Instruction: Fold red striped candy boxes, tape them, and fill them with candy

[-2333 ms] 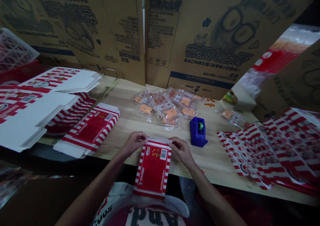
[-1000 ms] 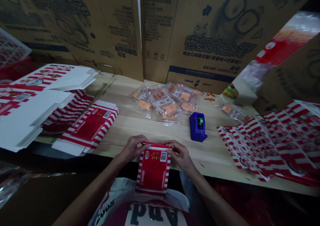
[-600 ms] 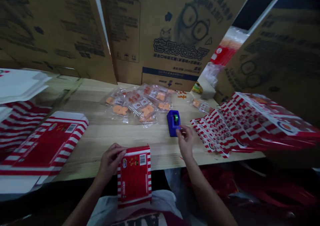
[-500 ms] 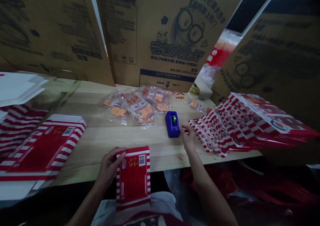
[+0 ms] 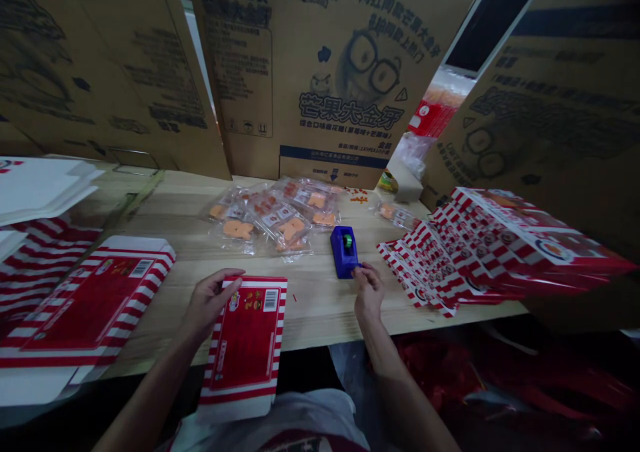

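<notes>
My left hand (image 5: 206, 302) grips the upper left corner of a red cardboard box (image 5: 247, 339) with striped red and white edges, thumb on its face. The box tilts down toward my lap over the table edge, with a white flap at its near end. On the table stands a blue tape dispenser (image 5: 341, 265) with a green core. My right hand (image 5: 369, 293) is at its front end, fingertips pinched together at the cutting edge where the tape comes off. The strip of tape itself is too fine to see.
Clear packets of orange sweets (image 5: 290, 225) lie behind the dispenser. Flat striped cartons (image 5: 93, 299) and white sheets (image 5: 45, 182) are stacked at left. A fanned pile of red-and-white checked packaging (image 5: 480, 252) sits at right. Large brown cardboard boxes (image 5: 320, 72) wall off the back.
My left hand has moved left and slightly up with the box, which now tilts and shows a white flap. My right hand has shifted slightly left, against the dispenser's front.
</notes>
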A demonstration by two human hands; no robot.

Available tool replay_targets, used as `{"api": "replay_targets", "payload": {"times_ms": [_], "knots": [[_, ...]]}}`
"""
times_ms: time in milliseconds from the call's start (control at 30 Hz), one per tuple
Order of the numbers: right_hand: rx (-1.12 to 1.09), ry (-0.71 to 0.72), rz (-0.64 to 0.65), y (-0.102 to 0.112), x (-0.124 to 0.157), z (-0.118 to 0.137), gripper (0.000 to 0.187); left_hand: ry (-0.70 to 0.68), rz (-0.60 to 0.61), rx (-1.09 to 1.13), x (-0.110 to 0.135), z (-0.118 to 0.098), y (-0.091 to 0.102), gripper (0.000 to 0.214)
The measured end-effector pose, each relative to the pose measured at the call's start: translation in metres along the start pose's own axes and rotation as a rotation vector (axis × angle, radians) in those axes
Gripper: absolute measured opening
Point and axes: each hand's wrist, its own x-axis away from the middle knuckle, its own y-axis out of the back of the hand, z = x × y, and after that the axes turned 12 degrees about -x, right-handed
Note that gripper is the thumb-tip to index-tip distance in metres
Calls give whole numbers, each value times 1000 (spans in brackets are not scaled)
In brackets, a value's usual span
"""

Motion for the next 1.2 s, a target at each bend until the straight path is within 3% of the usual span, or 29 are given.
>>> {"api": "replay_targets", "payload": {"times_ms": [133,300,467,533,700,800,933,1033,1100,1200], "knots": [[-18,-11,-32,7,10,-7,24,66,163,-8,-14,-7,7,45],[26,-28,-10,15,3,-8,24,103,372,-72,-25,-9,2,37],[17,-138,199,12,22,13,27,46,453,-144,-27,-8,-10,35],[15,-223,428,-3,32,29,27,5,512,-179,-28,-7,-16,34],[72,-316,1301,-62,42,69,28,-44,624,-227,-29,-9,-29,29],[199,-216,1544,-85,44,76,24,-73,655,-228,-26,-13,-33,28],[443,-81,1558,-90,53,68,20,-93,667,-224,-20,-16,-30,29],[488,-95,1492,-87,61,61,26,-107,667,-228,-18,-16,-26,29],[432,-192,1430,-85,65,59,27,-124,678,-240,-17,-17,-24,29],[220,-546,1387,-83,67,57,32,-159,726,-259,-15,-22,-23,31]]}}
